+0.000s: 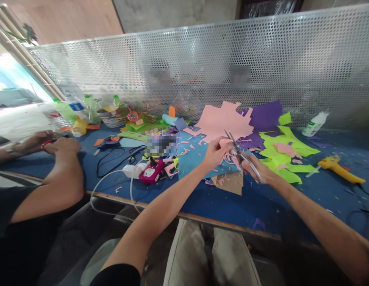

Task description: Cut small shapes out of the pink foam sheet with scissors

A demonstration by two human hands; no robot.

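Note:
My left hand [216,152] is closed on a small piece of pink paper [225,142], pinched between thumb and fingers. My right hand [253,167] grips a pair of scissors [238,150] by the handles, its blades pointing up and away from me, close beside the pink piece. Whether the blades touch that piece I cannot tell. Behind both hands lies a large sheet of pink paper [221,119] with notched edges. Below them, pink scraps are strewn over a blue sheet [190,165] and a brown piece of card [233,183].
A yellow glue gun [340,169] and a white glue bottle [315,124] lie to the right, near lime-green paper [303,147]. Left are a magenta power socket [151,171] with cables and a co-worker's hands [57,143] holding red-handled scissors. A perforated metal panel [202,63] stands behind.

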